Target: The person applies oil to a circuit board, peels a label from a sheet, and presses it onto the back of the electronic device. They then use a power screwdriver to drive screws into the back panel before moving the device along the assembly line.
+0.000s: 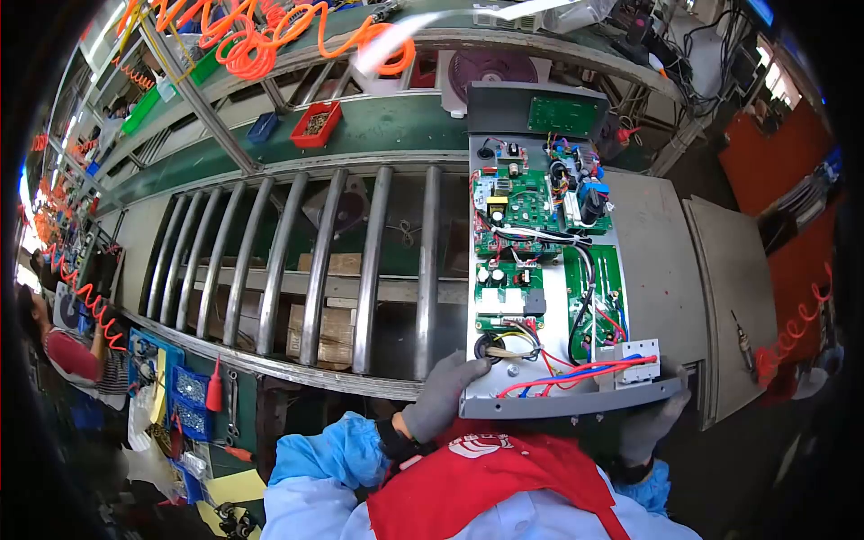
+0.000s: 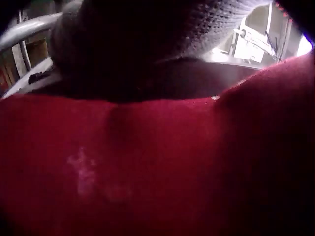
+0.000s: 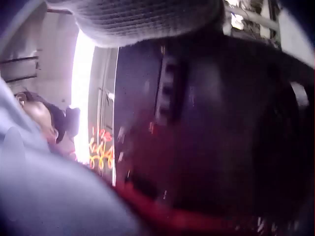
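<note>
A grey metal chassis (image 1: 567, 405) lies in front of the person in the head view, carrying green circuit boards (image 1: 531, 202), bundled wires and a white terminal block (image 1: 641, 353). At its near left corner the gloved left hand (image 1: 439, 398) grips the edge, thumb over the rim near a black ring. The gloved right hand (image 1: 655, 423) holds the near right corner, its fingers partly hidden by the front flange. Close to the left wrist camera are the grey glove (image 2: 206, 34) and red apron (image 2: 123, 147). In the right wrist view, the glove (image 3: 147, 22) sits against the dark chassis side.
Metal rollers (image 1: 369, 270) run left of the chassis; a flat board (image 1: 657, 243) lies to its right. Beyond stand a red bin (image 1: 317, 124) of small parts and a blue bin (image 1: 263, 128). Orange coiled hoses (image 1: 247, 54) hang overhead. Another person (image 1: 76, 355) is at far left.
</note>
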Tool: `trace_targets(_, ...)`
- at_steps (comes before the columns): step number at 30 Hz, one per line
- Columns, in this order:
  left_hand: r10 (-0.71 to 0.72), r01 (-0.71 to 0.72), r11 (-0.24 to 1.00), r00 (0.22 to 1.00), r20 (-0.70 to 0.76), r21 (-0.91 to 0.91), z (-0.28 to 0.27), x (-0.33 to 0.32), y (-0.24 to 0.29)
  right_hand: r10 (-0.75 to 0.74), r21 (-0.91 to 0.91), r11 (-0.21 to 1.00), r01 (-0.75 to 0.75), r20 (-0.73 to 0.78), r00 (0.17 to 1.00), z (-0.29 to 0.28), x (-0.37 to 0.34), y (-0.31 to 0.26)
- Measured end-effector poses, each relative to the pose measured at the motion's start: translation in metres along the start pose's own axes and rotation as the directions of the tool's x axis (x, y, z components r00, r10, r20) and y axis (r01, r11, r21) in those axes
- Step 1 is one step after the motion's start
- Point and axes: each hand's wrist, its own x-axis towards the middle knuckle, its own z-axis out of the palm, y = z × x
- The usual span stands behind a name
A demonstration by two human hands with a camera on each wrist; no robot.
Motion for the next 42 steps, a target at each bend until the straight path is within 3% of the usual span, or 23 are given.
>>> trace_targets(1,-0.029,0.029,0.999,1.0,0.006,-0.037,0.002,0.001,0.0,-0.032,0.026,0.999,0.032,0.031,0.999,0.003,0.003,0.001)
trace_targets(3,0.122,-0.094,0.966,0.987,-0.103,0.242,0.012,-0.011,0.007,-0.244,-0.12,0.967,0.225,-0.183,0.952,0.034,0.005,0.005)
trace_targets(4,0.147,-0.128,0.963,0.987,-0.063,0.236,0.011,-0.008,0.0,-0.277,-0.142,0.958,0.25,-0.229,0.933,0.033,0.011,0.01)
trace_targets(6,-0.076,0.079,0.991,0.997,0.029,-0.111,-0.002,0.004,-0.013,-0.185,-0.214,0.966,0.145,-0.183,0.965,0.022,0.037,0.005)
trace_targets(7,0.051,-0.051,0.998,0.999,0.011,0.023,0.02,-0.005,0.005,-0.118,-0.253,0.965,0.073,-0.164,0.979,0.017,0.051,0.001)
trace_targets(8,0.14,-0.139,0.99,0.99,0.012,-0.028,0.037,-0.003,0.01,-0.097,-0.153,0.986,0.066,-0.207,0.973,0.023,0.075,-0.011)
trace_targets(10,0.315,-0.331,0.913,0.943,0.104,0.239,0.053,0.008,0.008,-0.069,-0.051,0.997,0.061,-0.18,0.981,0.026,0.129,-0.027)
trace_targets(11,0.031,-0.061,0.956,0.994,0.108,0.288,0.055,0.019,0.007,-0.068,-0.053,0.997,0.063,-0.105,0.992,0.014,0.162,-0.032)
trace_targets(13,0.079,-0.19,0.872,0.964,0.254,0.45,0.07,0.038,-0.018,-0.29,-0.191,0.946,0.262,-0.132,0.948,0.003,0.214,-0.033)
trace_targets(14,0.066,-0.203,0.838,0.959,0.276,0.506,0.082,0.042,-0.027,-0.191,-0.101,0.978,0.182,-0.085,0.978,0.013,0.21,-0.048)
trace_targets(15,0.006,-0.107,0.845,0.981,0.191,0.524,0.1,0.041,-0.03,-0.08,-0.004,0.997,0.08,-0.075,0.994,-0.001,0.208,-0.04)
trace_targets(17,0.292,-0.42,0.816,0.892,0.344,0.398,0.11,0.06,-0.097,0.132,0.176,0.976,-0.126,-0.021,0.991,-0.063,0.212,-0.007)
trace_targets(18,0.222,-0.392,0.75,0.908,0.356,0.533,0.116,0.072,-0.116,0.118,0.173,0.978,-0.113,-0.02,0.993,-0.085,0.218,0.004)
trace_targets(21,0.225,-0.374,0.691,0.924,0.308,0.618,0.123,0.072,-0.127,0.071,0.272,0.96,-0.064,-0.017,0.997,-0.096,0.197,0.006)
trace_targets(24,0.316,-0.416,0.655,0.909,0.271,0.631,0.109,0.067,-0.127,0.099,0.125,0.989,-0.083,-0.128,0.987,-0.122,0.156,0.009)
trace_targets(27,0.312,-0.395,0.687,0.918,0.245,0.61,0.075,0.061,-0.101,0.123,0.162,0.984,-0.073,-0.329,0.936,-0.057,0.075,-0.039)
trace_targets(30,0.398,-0.549,0.683,0.833,0.384,0.483,0.041,0.073,-0.082,0.009,0.05,0.999,0.014,-0.442,0.897,-0.078,0.034,-0.016)
trace_targets(32,0.464,-0.539,0.682,0.841,0.277,0.494,0.04,0.08,-0.069,-0.107,-0.061,0.994,0.088,-0.518,0.849,-0.066,0.019,-0.012)
trace_targets(35,0.739,-0.767,0.391,0.592,0.323,0.509,0.028,0.118,-0.09,-0.352,-0.38,0.912,0.151,-0.54,0.765,-0.042,0.003,-0.015)
trace_targets(36,0.419,-0.446,0.852,0.895,0.153,0.275,0.05,0.084,-0.059,-0.349,-0.371,0.918,0.144,-0.577,0.739,-0.033,0.002,-0.02)
trace_targets(39,0.524,-0.529,0.732,0.84,0.142,0.429,0.055,0.089,-0.075,-0.35,-0.352,0.928,0.123,-0.712,0.609,-0.042,0.013,-0.008)
trace_targets(41,0.601,-0.559,0.66,0.793,0.093,0.502,0.059,0.099,-0.089,-0.306,-0.232,0.951,0.204,-0.621,0.722,-0.053,0.018,-0.006)
trace_targets(42,0.704,-0.638,0.41,0.676,0.219,0.652,0.059,0.107,-0.104,-0.335,-0.235,0.941,0.245,-0.531,0.778,-0.076,0.026,0.005)
